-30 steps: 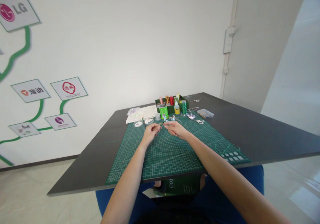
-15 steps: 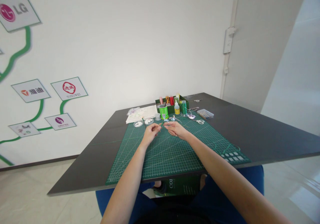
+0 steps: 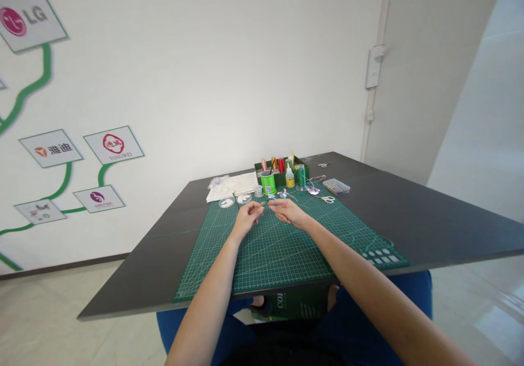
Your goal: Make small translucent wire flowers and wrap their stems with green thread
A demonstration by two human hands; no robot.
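Note:
My left hand [image 3: 247, 216] is raised over the green cutting mat [image 3: 282, 262], its thumb and fingers pinching a small dark green piece [image 3: 265, 203] that pokes out toward the right. Facing it, my right hand [image 3: 289, 212] has its fingers curled together, tips right beside the green piece. Whether a fine thread runs between these fingers is too small to see. Just beyond both hands stand a bright green tin [image 3: 268, 183] and a small white jar [image 3: 258, 191]. Two shallow round dishes [image 3: 226, 203] lie past my left hand.
A dark green box [image 3: 280, 179] holds several thread spools at the back. Near it are a yellow-labelled glue bottle [image 3: 290, 178], a green thread spool [image 3: 302, 176], white-handled scissors [image 3: 327, 199] and a clear plastic case [image 3: 336, 186]. White sheets [image 3: 233, 186] lie back left.
Hardly anything differs. Both hands keep nearly the same place and pinch, with only a slight shift at the fingertips around the green piece.

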